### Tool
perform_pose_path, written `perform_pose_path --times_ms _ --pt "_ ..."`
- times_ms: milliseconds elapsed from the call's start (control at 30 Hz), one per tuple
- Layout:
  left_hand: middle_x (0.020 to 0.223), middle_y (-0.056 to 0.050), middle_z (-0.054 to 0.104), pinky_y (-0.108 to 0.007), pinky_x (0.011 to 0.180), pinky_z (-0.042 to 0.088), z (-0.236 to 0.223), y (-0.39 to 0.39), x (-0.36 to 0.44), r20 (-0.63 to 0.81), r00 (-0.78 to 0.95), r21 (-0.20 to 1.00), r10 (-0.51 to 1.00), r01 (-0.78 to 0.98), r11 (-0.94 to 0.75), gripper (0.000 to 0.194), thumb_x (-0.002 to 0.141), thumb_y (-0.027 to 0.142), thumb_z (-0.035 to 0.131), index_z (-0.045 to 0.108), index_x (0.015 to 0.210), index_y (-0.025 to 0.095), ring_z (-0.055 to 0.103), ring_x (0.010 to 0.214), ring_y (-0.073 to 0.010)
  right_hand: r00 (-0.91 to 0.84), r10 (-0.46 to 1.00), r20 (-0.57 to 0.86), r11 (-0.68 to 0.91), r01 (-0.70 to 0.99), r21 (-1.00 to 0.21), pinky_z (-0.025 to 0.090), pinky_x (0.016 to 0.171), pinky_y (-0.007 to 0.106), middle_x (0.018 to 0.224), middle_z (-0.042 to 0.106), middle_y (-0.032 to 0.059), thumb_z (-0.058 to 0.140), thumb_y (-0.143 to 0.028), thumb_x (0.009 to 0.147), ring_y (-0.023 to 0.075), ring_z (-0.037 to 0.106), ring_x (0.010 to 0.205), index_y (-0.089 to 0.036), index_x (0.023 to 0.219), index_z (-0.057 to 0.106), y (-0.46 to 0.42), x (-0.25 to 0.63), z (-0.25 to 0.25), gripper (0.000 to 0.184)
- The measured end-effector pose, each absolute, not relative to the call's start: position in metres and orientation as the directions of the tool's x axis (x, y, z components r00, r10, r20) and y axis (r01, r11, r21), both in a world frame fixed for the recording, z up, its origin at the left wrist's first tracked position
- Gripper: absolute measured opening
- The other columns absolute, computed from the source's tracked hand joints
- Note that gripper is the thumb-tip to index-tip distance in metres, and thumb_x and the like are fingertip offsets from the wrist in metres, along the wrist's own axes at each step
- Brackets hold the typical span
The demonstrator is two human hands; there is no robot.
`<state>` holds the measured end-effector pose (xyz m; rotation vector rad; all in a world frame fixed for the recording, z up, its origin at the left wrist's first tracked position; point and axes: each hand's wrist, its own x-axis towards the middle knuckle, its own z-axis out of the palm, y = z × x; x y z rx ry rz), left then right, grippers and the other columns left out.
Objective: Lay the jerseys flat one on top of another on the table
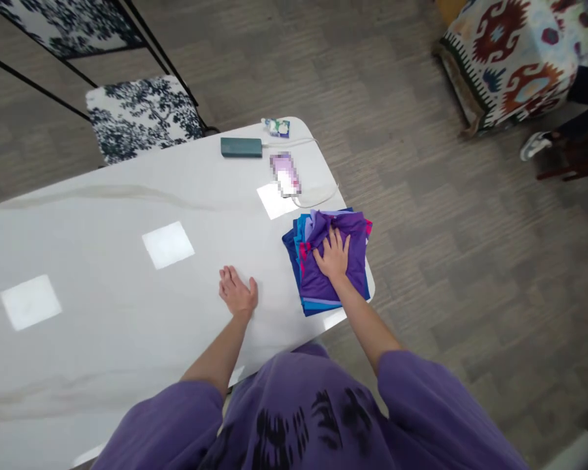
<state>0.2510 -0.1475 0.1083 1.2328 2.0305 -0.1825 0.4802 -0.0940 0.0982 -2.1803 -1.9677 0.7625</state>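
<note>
A stack of folded garments point(318, 287) lies at the right end of the white table, purple on top with blue and lilac layers showing at its edges. My right hand point(334, 256) rests on the purple top piece, fingers spread and flat, pressing on it rather than gripping. To the left of the stack, my left hand point(238, 290) lies on the bare tabletop, its fingers extended and holding nothing. The lower layers are mostly hidden under the purple cloth.
Beyond the stack on the white table point(102, 261) are a blurred phone point(285, 173), a dark teal power bank point(241, 147) with a white cable, and a small packet point(277, 127). A patterned chair point(142, 117) stands behind. Far right, a person's shoe point(536, 145) shows beside a patterned cover point(512, 62).
</note>
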Motion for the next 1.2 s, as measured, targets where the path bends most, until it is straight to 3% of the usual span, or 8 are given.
perform_pose_path --times_ms 167,300,367,533,700,833,1033,1200 --pt "0.126 -0.007 -0.003 -0.038 0.097 0.004 0.105 -0.136 0.217 -0.702 -0.192 0.331 0.686 0.765 0.553 0.067 0.077 0.040 0.034 0.007 0.128 0.006 -0.004 0.117 -0.0172 0.064 0.958 -0.281 -0.158 0.932 -0.326 0.001 0.103 0.034 0.125 0.006 -0.0173 0.036 -0.037 0.073 0.0158 -0.001 0.119 -0.036 0.115 0.032 -0.084 0.461 0.094 0.042" --pt "0.126 -0.005 -0.005 -0.034 0.099 0.006 0.109 -0.139 0.202 -0.676 -0.187 0.365 0.713 0.755 0.544 0.065 0.078 0.040 0.031 0.008 0.128 0.004 -0.007 0.117 -0.0152 0.043 0.945 -0.324 -0.148 0.940 -0.307 0.008 0.101 0.036 0.121 0.009 -0.0250 0.035 -0.042 0.072 0.0131 0.002 0.119 -0.053 0.112 0.020 -0.081 0.442 0.109 0.043" --pt "0.126 -0.003 -0.005 -0.033 0.100 0.006 0.105 -0.140 0.194 -0.659 -0.191 0.382 0.727 0.747 0.543 0.064 0.079 0.039 0.030 0.009 0.128 0.005 -0.008 0.116 -0.0141 0.004 0.947 -0.320 -0.104 0.950 -0.296 0.009 0.100 0.038 0.122 0.011 -0.0239 0.035 -0.043 0.073 0.0137 0.004 0.119 -0.054 0.111 0.017 -0.080 0.429 0.111 0.044" --pt "0.127 0.003 -0.002 -0.035 0.101 0.002 0.086 -0.139 0.175 -0.671 -0.218 0.401 0.709 0.697 0.594 0.062 0.077 0.039 0.033 0.009 0.128 0.013 -0.009 0.116 -0.0136 -0.097 0.973 -0.209 0.033 0.957 -0.290 0.010 0.097 0.041 0.125 0.018 -0.0066 0.036 -0.038 0.075 0.0193 0.013 0.117 -0.036 0.117 0.026 -0.058 0.397 0.098 0.043" --pt "0.127 0.004 0.000 -0.034 0.101 -0.002 0.072 -0.135 0.168 -0.590 -0.342 0.408 0.731 0.655 0.636 0.059 0.078 0.035 0.032 0.009 0.129 0.016 -0.009 0.116 -0.0134 -0.096 0.985 -0.145 0.027 0.909 -0.415 0.026 0.086 0.032 0.108 0.038 0.0073 0.029 -0.033 0.079 0.0161 0.035 0.098 -0.018 0.110 0.036 0.032 0.381 0.074 0.035" --pt "0.127 0.002 0.001 -0.033 0.101 0.002 0.059 -0.130 0.154 -0.657 -0.234 0.445 0.717 0.647 0.619 0.060 0.077 0.036 0.033 0.011 0.129 0.014 -0.007 0.117 -0.0150 -0.075 0.976 -0.204 -0.037 0.867 -0.496 0.032 0.074 0.024 0.096 0.044 0.0064 0.027 -0.029 0.080 0.0116 0.040 0.083 -0.015 0.101 0.040 0.118 0.377 0.043 0.029" --pt "0.127 0.004 0.002 -0.030 0.101 0.002 0.036 -0.122 0.141 -0.656 -0.240 0.431 0.715 0.659 0.617 0.059 0.078 0.038 0.032 0.008 0.130 0.019 -0.006 0.116 -0.0146 -0.042 0.976 -0.212 -0.048 0.914 -0.403 0.027 0.076 0.025 0.091 0.044 0.0033 0.031 -0.032 0.077 0.0116 0.039 0.084 -0.016 0.098 0.039 0.169 0.377 -0.006 0.028" --pt "0.127 0.003 -0.003 -0.030 0.101 -0.001 0.015 -0.117 0.140 -0.698 -0.229 0.404 0.678 0.656 0.637 0.068 0.075 0.044 0.034 0.006 0.130 0.017 -0.011 0.115 -0.0166 -0.055 0.981 -0.184 -0.008 0.947 -0.322 0.023 0.075 0.024 0.095 0.041 0.0053 0.033 -0.030 0.077 0.0131 0.032 0.089 -0.015 0.101 0.036 0.171 0.370 -0.019 0.029"
